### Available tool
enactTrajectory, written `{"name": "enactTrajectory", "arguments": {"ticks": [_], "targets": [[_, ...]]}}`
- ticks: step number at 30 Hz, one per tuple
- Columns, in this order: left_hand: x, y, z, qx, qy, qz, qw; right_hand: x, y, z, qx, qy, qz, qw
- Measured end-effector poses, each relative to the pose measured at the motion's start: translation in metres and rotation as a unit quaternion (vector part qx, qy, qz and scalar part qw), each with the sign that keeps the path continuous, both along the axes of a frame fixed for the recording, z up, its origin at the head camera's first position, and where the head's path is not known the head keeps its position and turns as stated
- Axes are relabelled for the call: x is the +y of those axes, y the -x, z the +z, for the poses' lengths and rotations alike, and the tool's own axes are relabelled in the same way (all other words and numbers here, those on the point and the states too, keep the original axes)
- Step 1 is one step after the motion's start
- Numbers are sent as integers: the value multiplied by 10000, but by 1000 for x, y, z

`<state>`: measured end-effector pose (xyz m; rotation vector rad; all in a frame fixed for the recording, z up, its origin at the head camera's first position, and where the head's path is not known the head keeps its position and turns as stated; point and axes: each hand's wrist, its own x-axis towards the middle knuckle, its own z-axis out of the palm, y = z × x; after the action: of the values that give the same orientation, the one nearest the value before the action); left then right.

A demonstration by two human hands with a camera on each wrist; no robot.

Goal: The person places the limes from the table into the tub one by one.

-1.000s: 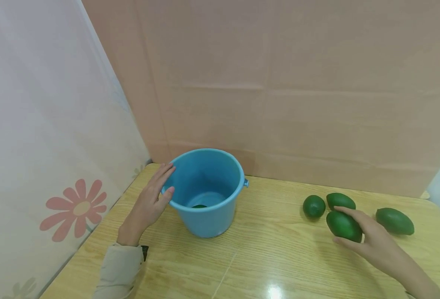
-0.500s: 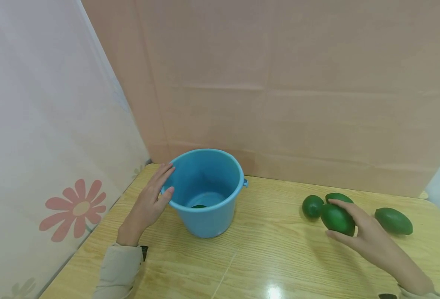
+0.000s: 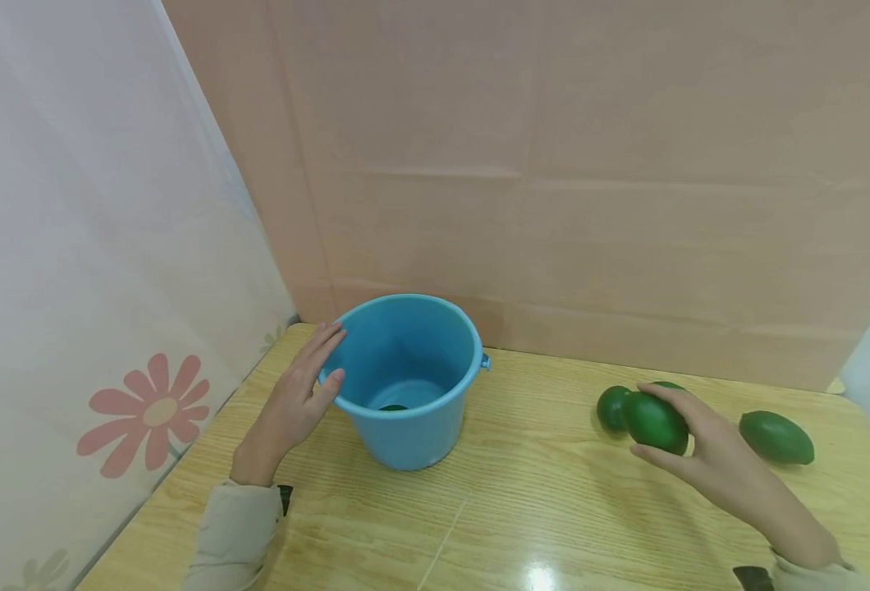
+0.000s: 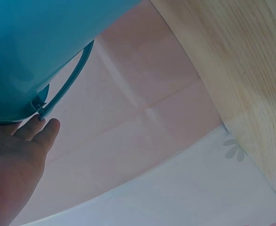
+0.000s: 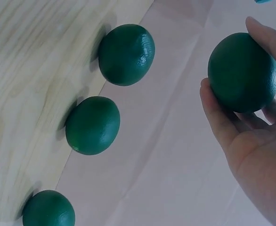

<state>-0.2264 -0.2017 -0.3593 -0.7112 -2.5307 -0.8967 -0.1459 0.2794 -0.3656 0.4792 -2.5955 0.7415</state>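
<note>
My right hand point(image 3: 716, 464) grips a dark green oval fruit point(image 3: 655, 423) between thumb and fingers. The right wrist view shows this held fruit point(image 5: 241, 73) off the table. Behind it lie a round-looking green fruit point(image 3: 612, 408) and a partly hidden one point(image 3: 670, 385). A longer green fruit point(image 3: 776, 437) rests to the right of that hand. On the left stands a blue bucket point(image 3: 416, 435); a sliver of green fruit point(image 3: 393, 408) shows at its bottom. My left hand point(image 3: 293, 406) rests on the bucket's left rim, fingers fairly straight. Its fingertips touch near the handle joint point(image 4: 40, 106).
The wood-grain table point(image 3: 524, 484) runs between the bucket and the fruits. A pinkish-brown sheet point(image 3: 553, 205) hangs along the back edge. To the left is a white curtain point(image 3: 110, 246) with a red flower print.
My right hand has moved a little left and back with the green fruit, now partly covering the fruits behind. The left hand and the bucket have stayed put.
</note>
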Motion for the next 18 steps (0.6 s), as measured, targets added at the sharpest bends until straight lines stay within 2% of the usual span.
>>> {"name": "enactTrajectory", "arguments": {"ticks": [4,12,18], "targets": [[0,0,0,-3,-2,24,10000,-4,3,2,14,-11,-30,10000],[0,0,0,-37,-22,32,10000,-18,8,12,-504,2,-133,9986],[0,0,0,-35,-55,44,10000,-26,15,14,-419,147,8,9990]]}}
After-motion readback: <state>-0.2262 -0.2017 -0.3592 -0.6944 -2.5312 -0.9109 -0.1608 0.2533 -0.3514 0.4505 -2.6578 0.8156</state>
